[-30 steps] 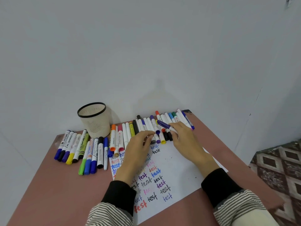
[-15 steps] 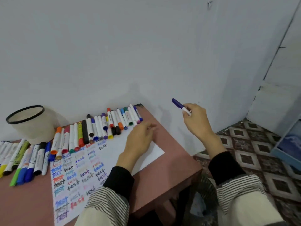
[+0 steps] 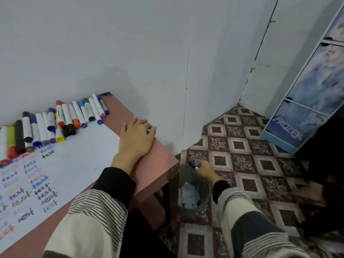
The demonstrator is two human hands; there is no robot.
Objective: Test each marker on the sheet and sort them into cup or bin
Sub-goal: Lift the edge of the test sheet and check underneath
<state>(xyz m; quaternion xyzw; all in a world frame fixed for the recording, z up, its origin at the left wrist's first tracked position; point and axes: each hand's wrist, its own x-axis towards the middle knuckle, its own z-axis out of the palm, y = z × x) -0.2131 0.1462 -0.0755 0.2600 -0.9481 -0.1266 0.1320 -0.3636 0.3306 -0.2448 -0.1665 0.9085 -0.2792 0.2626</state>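
The purple marker (image 3: 192, 164) was pinched in the right hand (image 3: 204, 171) just above the far rim of the wire bin (image 3: 204, 194), which held crumpled paper (image 3: 189, 195) and stood on the floor against the table (image 3: 149, 164) corner. The left hand (image 3: 136, 139) lay flat, fingers spread, at the table's right edge.

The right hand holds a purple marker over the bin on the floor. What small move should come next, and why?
Probably let go: the right hand pinches the purple marker right above the open rim of the bin, which already holds crumpled paper. Opening the fingers should drop it inside. The left hand only rests on the table.
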